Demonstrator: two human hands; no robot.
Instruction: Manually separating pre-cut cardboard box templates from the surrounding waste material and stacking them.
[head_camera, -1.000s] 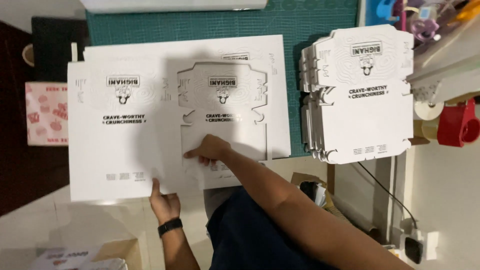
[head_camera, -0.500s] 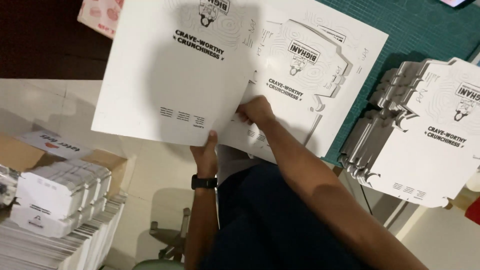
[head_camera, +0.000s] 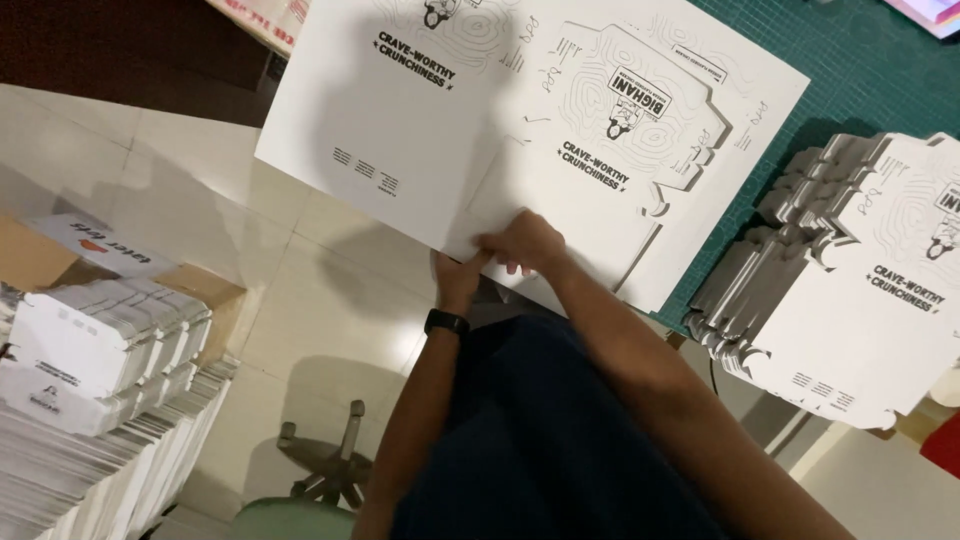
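White printed card sheet (head_camera: 440, 130) is pinched at its near edge, half off the green cutting mat (head_camera: 860, 80), by the left hand (head_camera: 458, 272) and right hand (head_camera: 528, 242), both closed on it. Die-cut blanks are probably best eased out slowly, so tabs aren't torn.

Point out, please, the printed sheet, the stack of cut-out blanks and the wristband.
printed sheet (head_camera: 400, 130), head view, on its plain white left part.
stack of cut-out blanks (head_camera: 870, 330), head view, on the top blank's face.
wristband (head_camera: 446, 322), head view, on the black band.
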